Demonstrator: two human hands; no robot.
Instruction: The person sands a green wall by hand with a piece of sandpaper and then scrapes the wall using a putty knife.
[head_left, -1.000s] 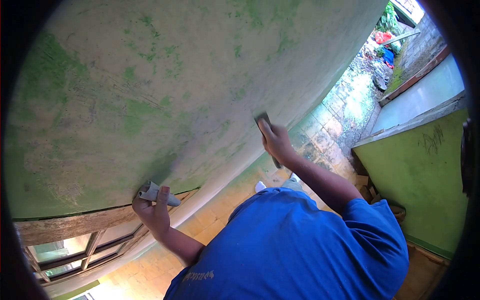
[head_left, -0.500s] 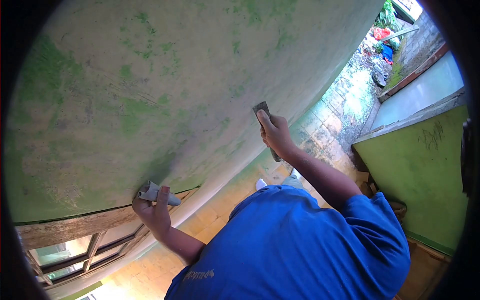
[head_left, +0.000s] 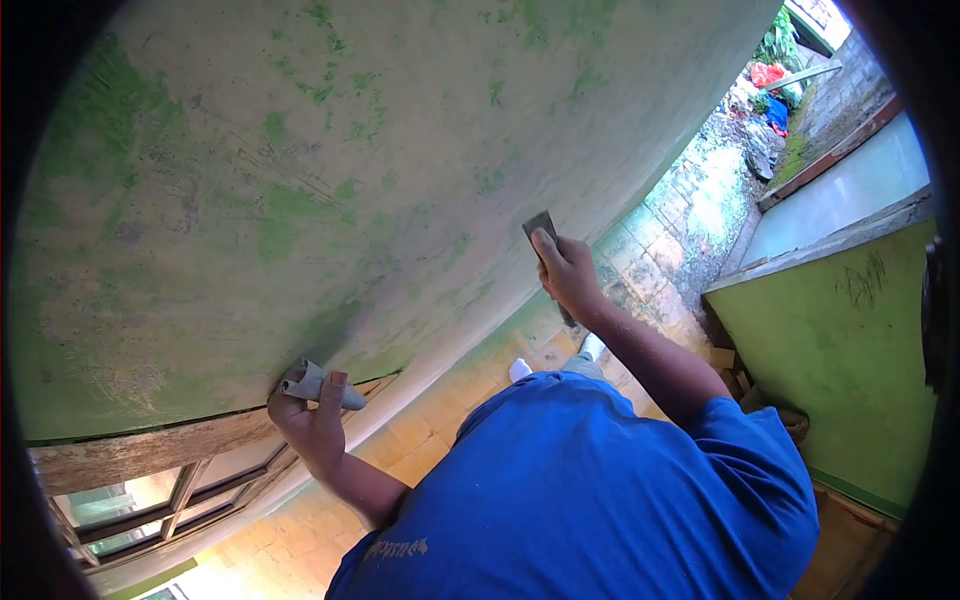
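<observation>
Mossy wall [head_left: 300,180]: right hand [head_left: 568,277] clamps scraper [head_left: 541,225] against it, left hand [head_left: 310,428] clamps roll [head_left: 312,384].

Tiled floor [head_left: 430,435], running from 7 to 1 o'clock along the foot of the moss-stained wall [head_left: 300,200]. Two white-clad feet [head_left: 519,370] stand on it near centre; wood offcuts [head_left: 722,362] lie at 3 o'clock, red and blue litter [head_left: 768,78] at 1 o'clock.
</observation>
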